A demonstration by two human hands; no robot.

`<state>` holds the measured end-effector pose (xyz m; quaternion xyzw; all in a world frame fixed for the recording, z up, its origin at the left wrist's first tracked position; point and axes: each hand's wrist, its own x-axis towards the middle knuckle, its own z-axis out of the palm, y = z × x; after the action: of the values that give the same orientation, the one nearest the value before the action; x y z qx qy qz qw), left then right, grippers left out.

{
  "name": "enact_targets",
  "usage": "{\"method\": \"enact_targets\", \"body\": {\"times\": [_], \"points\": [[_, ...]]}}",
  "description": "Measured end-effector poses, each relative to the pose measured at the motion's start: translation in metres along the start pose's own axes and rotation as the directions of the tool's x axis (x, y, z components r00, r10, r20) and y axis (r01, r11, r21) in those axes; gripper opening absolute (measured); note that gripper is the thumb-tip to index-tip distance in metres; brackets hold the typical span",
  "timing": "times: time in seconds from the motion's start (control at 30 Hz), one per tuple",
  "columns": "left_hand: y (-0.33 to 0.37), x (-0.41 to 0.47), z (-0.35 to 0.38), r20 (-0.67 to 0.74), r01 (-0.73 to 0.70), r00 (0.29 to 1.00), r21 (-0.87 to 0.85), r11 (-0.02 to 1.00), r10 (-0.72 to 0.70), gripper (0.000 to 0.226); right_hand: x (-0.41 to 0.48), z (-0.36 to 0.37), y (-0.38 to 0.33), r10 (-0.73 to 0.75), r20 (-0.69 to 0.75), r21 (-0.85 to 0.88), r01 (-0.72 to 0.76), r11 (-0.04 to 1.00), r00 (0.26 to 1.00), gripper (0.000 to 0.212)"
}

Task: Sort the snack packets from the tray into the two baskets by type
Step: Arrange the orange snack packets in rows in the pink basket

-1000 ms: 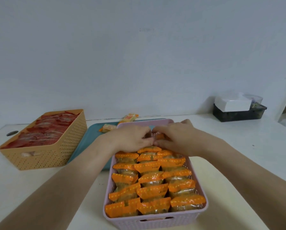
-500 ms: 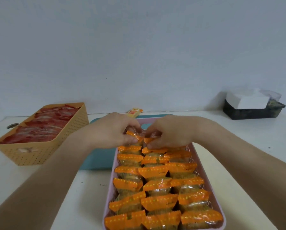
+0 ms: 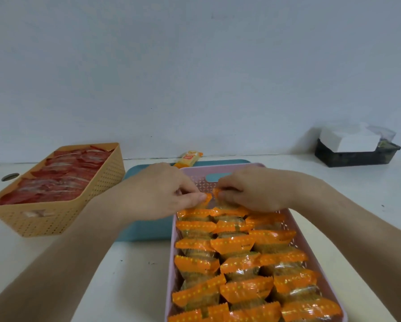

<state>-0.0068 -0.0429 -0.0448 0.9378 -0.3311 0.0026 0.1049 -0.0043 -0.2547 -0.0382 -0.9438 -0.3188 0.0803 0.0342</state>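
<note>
An orange-sealed snack packet (image 3: 214, 196), light and crinkly (a judgement), is pinched at its crimped ends by the left hand (image 3: 162, 190) and right hand (image 3: 253, 189) over the far end of the nearly full pink basket (image 3: 285, 217), where the firmest hold is probably offered.

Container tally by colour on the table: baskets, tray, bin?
Pink basket: 1
Tan basket: 1
Teal tray: 1
Black bin: 1
Total: 4
</note>
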Motion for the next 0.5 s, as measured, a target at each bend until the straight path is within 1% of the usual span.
{"method": "enact_targets", "body": {"times": [0.03,0.07,0.1,0.13,0.17,0.2,0.23,0.27,0.3,0.33,0.37,0.4,0.43,0.47,0.5], "points": [[0.0,0.002,0.001,0.044,-0.019,0.999,-0.009,1.0,0.019,0.045,-0.001,-0.002,-0.004,-0.002,0.033,-0.011,0.003,1.0,0.999,0.024],[-0.001,0.002,0.001,0.065,-0.032,0.997,-0.008,0.999,0.033,0.054,0.0,-0.005,-0.007,-0.005,0.048,-0.028,0.007,1.0,0.999,0.027],[-0.002,0.003,0.001,0.064,-0.044,0.997,-0.012,0.999,0.045,0.058,-0.001,-0.009,-0.01,-0.014,0.039,-0.035,0.016,0.999,0.999,0.03],[-0.001,0.002,0.0,0.034,-0.052,0.998,-0.034,0.998,0.053,0.059,-0.002,-0.015,-0.012,-0.029,0.008,-0.024,0.029,0.999,1.0,0.034],[-0.001,0.001,-0.002,-0.032,-0.046,0.999,-0.088,0.995,0.044,0.055,-0.003,-0.023,-0.012,-0.045,-0.043,0.004,0.045,0.999,0.998,0.04],[-0.002,0.0,-0.004,-0.133,-0.025,0.991,-0.169,0.985,0.002,0.048,-0.004,-0.031,-0.01,-0.048,-0.113,0.049,0.054,0.997,0.992,0.046],[-0.009,0.001,-0.008,-0.26,0.011,0.962,-0.257,0.966,-0.08,0.036,0.0,-0.043,-0.005,-0.039,-0.197,0.093,0.058,0.994,0.98,0.049],[-0.018,0.004,-0.011,-0.378,0.042,0.909,-0.333,0.942,-0.174,0.024,0.003,-0.055,0.002,-0.014,-0.276,0.134,0.053,0.99,0.961,0.048],[-0.03,0.01,-0.014,-0.463,0.071,0.845,-0.399,0.914,-0.268,0.018,0.011,-0.065,0.01,0.017,-0.332,0.159,0.038,0.987,0.943,0.044],[-0.045,0.017,-0.015,-0.508,0.113,0.787,-0.438,0.892,-0.35,0.02,0.022,-0.074,0.018,0.048,-0.352,0.164,0.012,0.986,0.935,0.037],[-0.06,0.025,-0.013,-0.516,0.167,0.75,-0.456,0.874,-0.413,0.023,0.034,-0.079,0.026,0.066,-0.342,0.156,-0.012,0.988,0.937,0.031],[-0.073,0.034,-0.011,-0.488,0.235,0.742,-0.453,0.86,-0.46,0.024,0.051,-0.081,0.034,0.071,-0.297,0.146,-0.028,0.989,0.952,0.028],[-0.085,0.043,-0.006,-0.43,0.296,0.763,-0.43,0.853,-0.482,0.022,0.066,-0.08,0.042,0.073,-0.22,0.143,-0.042,0.989,0.973,0.029],[-0.093,0.05,0.002,-0.357,0.345,0.803,-0.376,0.86,-0.478,0.023,0.081,-0.073,0.048,0.072,-0.126,0.146,-0.053,0.988,0.989,0.037],[-0.103,0.059,0.01,-0.27,0.375,0.847,-0.309,0.874,-0.459,0.036,0.098,-0.066,0.056,0.072,-0.038,0.141,-0.066,0.988,0.997,0.049]]}}
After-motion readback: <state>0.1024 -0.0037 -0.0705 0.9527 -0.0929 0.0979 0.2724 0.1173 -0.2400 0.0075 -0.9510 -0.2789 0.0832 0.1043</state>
